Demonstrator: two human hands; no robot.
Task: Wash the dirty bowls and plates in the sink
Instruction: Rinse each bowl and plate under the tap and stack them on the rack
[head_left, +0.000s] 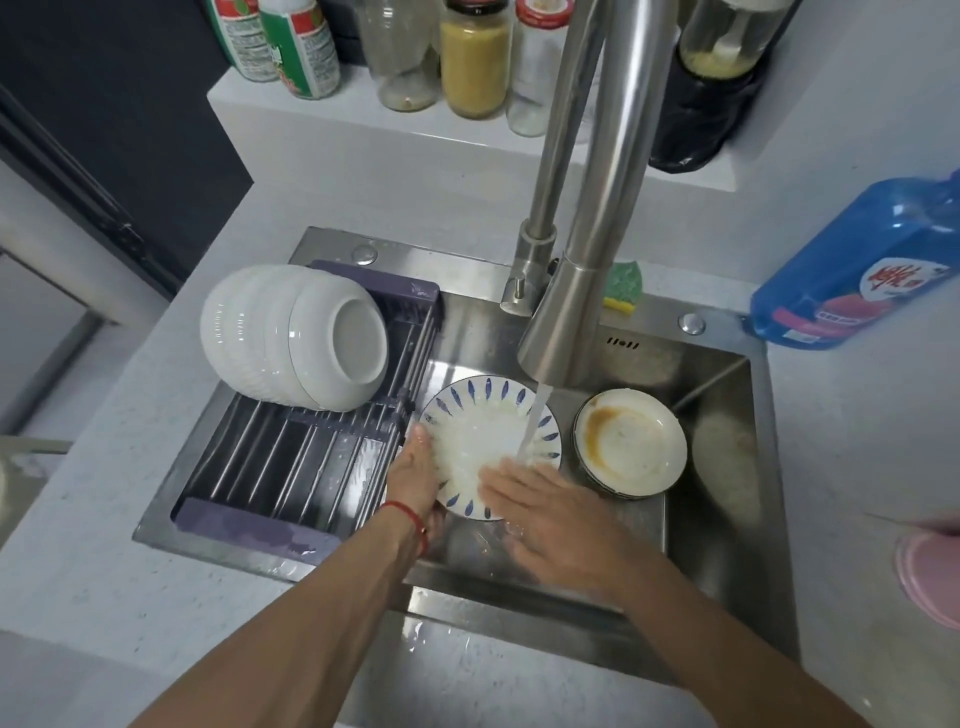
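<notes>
In the sink (722, 395), under the faucet (561, 322) stream, a blue-patterned plate (483, 441) tilts between both hands; the left hand (415, 475) has its grip curled round the plate's left rim, just beside the drying rack (291, 457), and the right hand (540, 501) lies flat, fingers straight, on its lower face. Right of that hand, with bare basin beyond, sit stacked dirty plates (631, 441)

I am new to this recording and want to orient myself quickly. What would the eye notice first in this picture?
First, the blue-patterned plate in the middle of the sink, under running water from the tall steel faucet: the left hand grips its rim while the right hand rubs it with flat fingers. Next, the stained dirty plates stacked to its right, and the white bowls lying on the drying rack on the left.
</notes>
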